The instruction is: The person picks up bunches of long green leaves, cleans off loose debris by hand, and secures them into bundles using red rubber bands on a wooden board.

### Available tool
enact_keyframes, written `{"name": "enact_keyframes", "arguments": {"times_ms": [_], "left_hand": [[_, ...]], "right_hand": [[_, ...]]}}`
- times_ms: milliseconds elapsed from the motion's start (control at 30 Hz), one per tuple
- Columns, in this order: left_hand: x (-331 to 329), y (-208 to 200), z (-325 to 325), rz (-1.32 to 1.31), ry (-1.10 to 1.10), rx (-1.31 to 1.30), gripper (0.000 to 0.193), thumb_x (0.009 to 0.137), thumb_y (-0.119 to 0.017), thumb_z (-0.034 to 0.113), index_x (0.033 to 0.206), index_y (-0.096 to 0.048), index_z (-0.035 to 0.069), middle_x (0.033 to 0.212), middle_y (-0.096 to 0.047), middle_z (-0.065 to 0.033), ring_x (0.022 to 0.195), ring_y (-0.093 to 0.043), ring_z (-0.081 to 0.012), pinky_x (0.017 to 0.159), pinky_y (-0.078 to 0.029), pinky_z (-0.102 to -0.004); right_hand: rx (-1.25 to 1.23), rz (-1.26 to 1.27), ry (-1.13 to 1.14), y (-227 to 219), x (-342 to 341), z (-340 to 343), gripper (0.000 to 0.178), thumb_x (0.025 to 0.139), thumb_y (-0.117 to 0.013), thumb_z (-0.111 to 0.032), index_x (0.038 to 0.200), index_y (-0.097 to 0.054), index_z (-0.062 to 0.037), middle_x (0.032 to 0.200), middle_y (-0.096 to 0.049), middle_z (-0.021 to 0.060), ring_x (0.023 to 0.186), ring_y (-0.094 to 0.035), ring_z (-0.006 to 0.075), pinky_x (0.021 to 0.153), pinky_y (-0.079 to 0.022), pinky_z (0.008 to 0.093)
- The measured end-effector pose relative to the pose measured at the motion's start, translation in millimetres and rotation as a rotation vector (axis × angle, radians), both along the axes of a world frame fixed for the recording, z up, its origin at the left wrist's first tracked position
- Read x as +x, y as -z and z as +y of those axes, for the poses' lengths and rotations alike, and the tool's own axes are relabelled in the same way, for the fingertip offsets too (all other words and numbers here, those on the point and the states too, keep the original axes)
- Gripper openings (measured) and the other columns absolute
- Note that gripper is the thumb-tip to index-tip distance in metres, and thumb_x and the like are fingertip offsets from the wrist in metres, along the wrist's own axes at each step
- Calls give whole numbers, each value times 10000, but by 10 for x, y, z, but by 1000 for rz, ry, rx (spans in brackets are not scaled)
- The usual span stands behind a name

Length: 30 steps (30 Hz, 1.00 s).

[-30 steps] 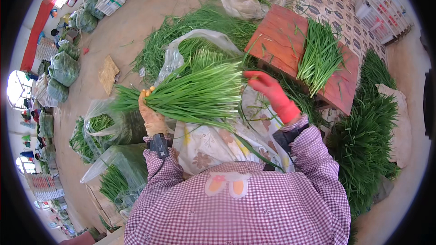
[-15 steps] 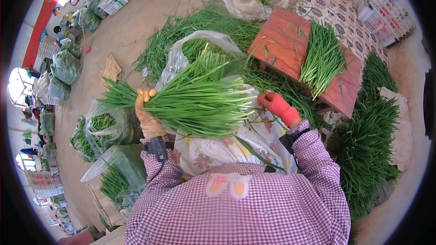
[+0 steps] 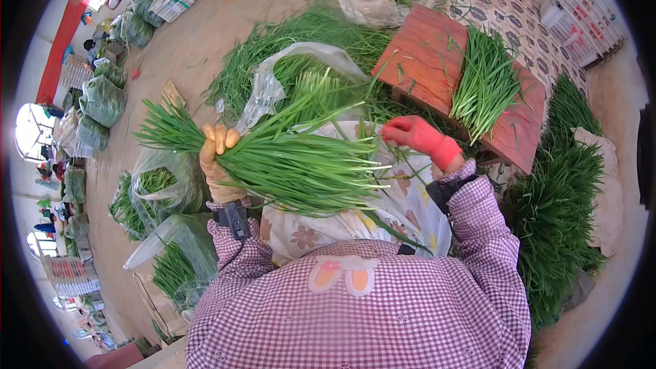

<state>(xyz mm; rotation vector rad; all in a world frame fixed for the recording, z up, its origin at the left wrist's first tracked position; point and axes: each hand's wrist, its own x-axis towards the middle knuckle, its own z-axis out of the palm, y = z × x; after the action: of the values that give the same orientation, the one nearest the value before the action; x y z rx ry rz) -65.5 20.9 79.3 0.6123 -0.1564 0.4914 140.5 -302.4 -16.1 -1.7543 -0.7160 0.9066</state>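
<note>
My left hand [image 3: 217, 157], in a tan glove, is closed around a large bunch of garlic chives [image 3: 301, 171]. The leafy tips stick out to the left and the pale cut ends fan out to the right. Just beyond those ends is my right hand [image 3: 417, 139] in a red glove, its fingers curled together; whatever is between them is hidden. Loose green strands hang close below it. A white flowered cloth [image 3: 294, 234] covers my lap under the bunch, with a few long leaves lying on it.
A low red-brown table [image 3: 422, 44] at the far right bears another chive bunch [image 3: 485, 85]. Loose chives [image 3: 239, 72] and an opened plastic bag [image 3: 270, 85] lie ahead. Filled clear bags [image 3: 184, 188] stand at my left. A tall chive heap [image 3: 557, 212] rises on the right.
My right hand has lifted slightly and turned above the cut ends. The bunch in my left hand has tilted, its leafy tips higher and its pale ends lower and more spread.
</note>
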Motion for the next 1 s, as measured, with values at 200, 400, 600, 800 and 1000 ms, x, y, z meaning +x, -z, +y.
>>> {"name": "enact_keyframes", "arguments": {"times_ms": [200,400,600,800,1000], "left_hand": [[86,-195,-181,-36,79,95,250,906,-635,136,885,-386,133,722,-378,46,729,-410,-109,827,-444,-348],[20,-50,-29,-3,59,116,242,876,-660,149,874,-419,136,741,-379,41,770,-451,-121,982,-478,-487],[-35,50,56,-23,74,61,229,880,-656,153,888,-429,132,752,-390,39,777,-468,-128,997,-479,-494],[32,-1,-24,72,27,125,237,867,-673,171,890,-438,151,739,-399,60,774,-474,-118,1057,-389,-454],[205,5,-87,-55,125,55,217,882,-649,158,875,-433,143,697,-383,65,742,-462,-96,1061,-347,-414]], "right_hand": [[226,-309,-55,-47,-435,685,391,938,-568,-397,1098,-637,-47,883,-691,146,788,-655,291,732,-507,416],[-350,-644,154,687,-284,80,272,921,-520,-317,956,-631,-71,828,-661,213,763,-627,413,657,-496,502],[-697,-552,-91,635,16,-530,360,858,-573,-355,1051,-653,-62,919,-686,195,884,-652,376,788,-511,478],[-38,-828,46,20,118,-183,584,859,-654,-303,1358,-478,-55,1241,-587,219,1108,-579,373,940,-472,416],[506,-301,-360,-912,-304,1118,594,946,-580,-365,1425,-416,-55,1388,-511,140,1250,-496,244,1052,-383,358]]}}
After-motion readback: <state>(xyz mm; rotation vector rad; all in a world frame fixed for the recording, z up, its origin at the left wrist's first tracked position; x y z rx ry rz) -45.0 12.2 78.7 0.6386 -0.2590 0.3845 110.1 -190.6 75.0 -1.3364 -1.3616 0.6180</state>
